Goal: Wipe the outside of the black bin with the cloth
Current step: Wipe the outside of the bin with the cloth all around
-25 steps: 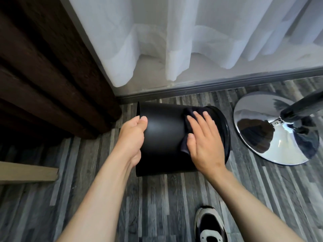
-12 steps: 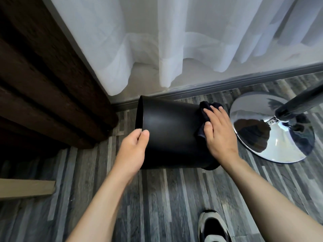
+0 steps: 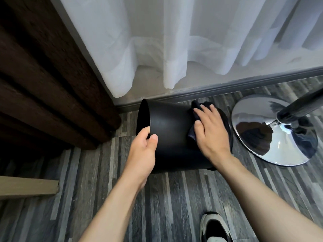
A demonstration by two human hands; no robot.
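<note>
The black bin point(image 3: 172, 130) lies on its side on the grey plank floor, its open mouth facing left. My left hand point(image 3: 142, 152) grips the rim at the mouth, thumb on the outer wall and fingers inside. My right hand point(image 3: 212, 135) lies flat on a dark cloth point(image 3: 194, 123), pressing it against the bin's wall near its base end. Most of the cloth is hidden under the palm; folds stick out above the fingertips and beside the thumb.
A chrome pedestal base point(image 3: 272, 130) with a dark pole stands just right of the bin. White sheer curtains point(image 3: 174, 41) and a grey skirting run behind. A dark brown curtain point(image 3: 43, 75) hangs left. A wooden beam point(image 3: 28, 187) lies at lower left; a shoe point(image 3: 214, 227) is below.
My right hand slid the cloth along the bin's wall from its middle to the base end. My left hand moved from resting on the wall to gripping the rim, fingers inside.
</note>
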